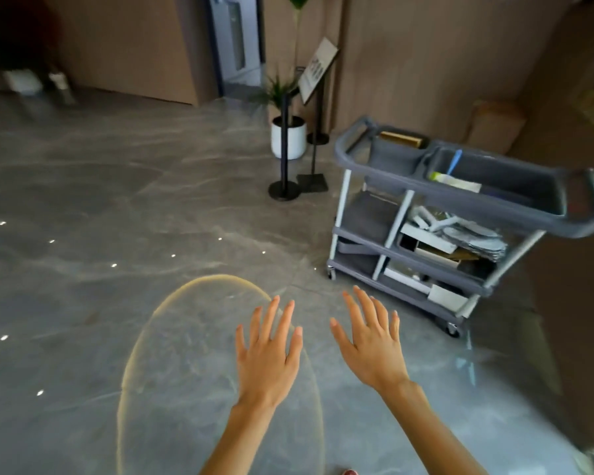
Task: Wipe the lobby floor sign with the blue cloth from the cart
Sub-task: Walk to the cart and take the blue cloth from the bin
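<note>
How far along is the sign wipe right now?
Nothing looks done. Left hand and right hand are open and hold nothing. No blue cloth is clearly visible on the cart. Left: take the cloth, then wipe the sign beyond.

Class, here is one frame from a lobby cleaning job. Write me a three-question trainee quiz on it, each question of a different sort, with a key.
1. True or false: the left hand holds a cloth.
2. Multiple choice: the floor sign stands A) beside the potted plant, B) on the cart, C) under the right hand.
3. Fill in: something blue sticks up from the cart's ___ tray.

Key: 1 false, both hands are bare with spread fingers; 2 A; 3 top.
</note>
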A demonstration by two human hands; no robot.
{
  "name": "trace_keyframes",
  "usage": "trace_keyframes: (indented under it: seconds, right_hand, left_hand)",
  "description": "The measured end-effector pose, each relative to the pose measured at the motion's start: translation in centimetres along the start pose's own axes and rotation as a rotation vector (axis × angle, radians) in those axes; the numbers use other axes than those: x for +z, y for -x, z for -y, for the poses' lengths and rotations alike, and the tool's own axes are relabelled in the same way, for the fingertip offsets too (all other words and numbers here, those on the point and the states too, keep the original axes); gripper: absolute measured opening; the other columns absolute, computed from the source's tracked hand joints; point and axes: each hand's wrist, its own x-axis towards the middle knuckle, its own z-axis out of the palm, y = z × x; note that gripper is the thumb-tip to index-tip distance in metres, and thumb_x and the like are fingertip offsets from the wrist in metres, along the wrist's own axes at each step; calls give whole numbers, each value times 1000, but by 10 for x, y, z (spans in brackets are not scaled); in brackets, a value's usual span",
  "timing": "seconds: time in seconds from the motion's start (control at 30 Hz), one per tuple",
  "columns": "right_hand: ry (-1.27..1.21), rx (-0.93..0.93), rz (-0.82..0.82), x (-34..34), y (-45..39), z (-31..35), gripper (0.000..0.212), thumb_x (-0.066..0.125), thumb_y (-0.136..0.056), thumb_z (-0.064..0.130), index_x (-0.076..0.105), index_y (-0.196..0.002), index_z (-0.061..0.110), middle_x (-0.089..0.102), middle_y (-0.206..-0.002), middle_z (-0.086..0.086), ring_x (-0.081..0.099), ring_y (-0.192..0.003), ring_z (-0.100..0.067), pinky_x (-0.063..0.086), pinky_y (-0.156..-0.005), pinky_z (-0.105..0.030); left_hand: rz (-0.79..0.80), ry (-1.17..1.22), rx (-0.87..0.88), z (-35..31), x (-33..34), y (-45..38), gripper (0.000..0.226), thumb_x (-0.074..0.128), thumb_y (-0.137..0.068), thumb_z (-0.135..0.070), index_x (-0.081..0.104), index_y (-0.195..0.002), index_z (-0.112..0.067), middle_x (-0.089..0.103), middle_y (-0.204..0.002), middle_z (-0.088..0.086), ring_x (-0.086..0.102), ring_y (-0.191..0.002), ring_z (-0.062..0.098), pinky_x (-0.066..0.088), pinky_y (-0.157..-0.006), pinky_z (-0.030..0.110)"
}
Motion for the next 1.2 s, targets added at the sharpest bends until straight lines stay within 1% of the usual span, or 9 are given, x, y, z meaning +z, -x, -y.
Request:
trace_keyframes:
  seconds: [0.17, 0.33, 0.43, 0.53, 0.63, 0.73, 0.9, 1.03, 1.2]
  right_hand:
    - [-15, 46, -44, -19, -40, -57, 78, 5, -92, 74, 14, -161, 38, 5, -171, 12, 4, -159, -19, 0, -128, -56]
    - [27, 77, -72, -41, -78, -113, 76, 5, -95, 73, 9, -162, 38, 2, -172, 14, -2, -160, -16, -7, -127, -55]
    - [51, 112, -90, -51, -98, -140, 73, 10, -97, 71, 11, -162, 37, 3, -172, 14, -1, -160, -16, -11, -125, -54]
    - [65, 153, -86, -58, -120, -162, 70, 12, -99, 72, 8, -161, 41, 2, -172, 15, -3, -160, -15, -18, -123, -52]
    - [78, 197, -93, -61, -149, -181, 70, 9, -98, 73, 4, -160, 43, -2, -171, 16, -7, -159, -14, -18, -123, -52]
    - [74, 251, -116, -63, -185, -199, 69, 9, -98, 71, 6, -160, 42, -5, -171, 18, -10, -159, -14, -19, -122, -50]
    - [-3, 353, -190, -67, -248, -213, 64, 17, -101, 67, 9, -160, 44, -2, -171, 18, -10, -159, -12, -8, -128, -49]
    - [15, 419, -240, -75, -291, -231, 67, 12, -99, 71, 7, -160, 44, -2, -171, 19, -18, -154, -5, -13, -126, -45]
    - [25, 505, -264, -86, -333, -266, 66, 13, -100, 71, 4, -159, 45, -2, -171, 17, -21, -151, -5, -13, -125, -47]
  left_hand:
    - [28, 4, 110, -52, 27, -55, 61, 9, -96, -60, 20, -154, -46, 12, -165, -19, 13, -153, 15, 16, -120, 52]
    - [33, -14, 193, -105, 54, -108, 58, 15, -98, -60, 25, -153, -45, 15, -165, -17, 19, -152, 17, 19, -118, 53]
    - [42, -22, 224, -131, 67, -138, 57, 20, -98, -60, 27, -153, -45, 21, -164, -15, 24, -151, 19, 21, -117, 53]
    - [38, -19, 266, -149, 77, -167, 57, 18, -99, -60, 27, -153, -44, 20, -164, -15, 21, -151, 18, 23, -117, 54]
    - [49, -9, 308, -164, 90, -204, 58, 15, -99, -60, 25, -154, -43, 15, -165, -17, 16, -152, 15, 20, -118, 54]
    - [66, -8, 363, -180, 104, -247, 57, 19, -99, -59, 29, -153, -42, 22, -164, -14, 21, -151, 17, 23, -117, 54]
    - [88, 15, 444, -205, 126, -327, 60, 16, -98, -61, 27, -154, -42, 22, -164, -12, 21, -151, 17, 23, -118, 54]
    - [110, 60, 537, -233, 138, -387, 58, 19, -99, -60, 33, -151, -41, 27, -163, -11, 26, -150, 19, 25, -116, 55]
    - [127, 95, 622, -269, 156, -441, 65, 8, -98, -63, 37, -151, -38, 32, -161, -7, 28, -149, 21, 28, -116, 56]
